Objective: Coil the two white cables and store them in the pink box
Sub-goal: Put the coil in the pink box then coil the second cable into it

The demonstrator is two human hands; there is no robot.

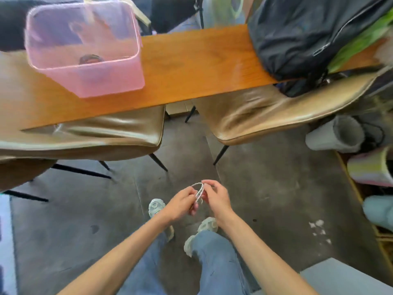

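Step in hand: coiling. Thin white braided cable, small loops, at 6 o'clock low over floor. Left hand fingers clamped on coil; right hand fingers pinched on the top loop. Translucent pink plastic box on orange wooden desk, 11 o'clock, well apart. Advise: keep loops equal, pinch crossing firm, tuck loose end before carrying. 2nd cable not seen.

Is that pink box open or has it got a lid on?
Open: the pink box shows a bare rim with no lid.
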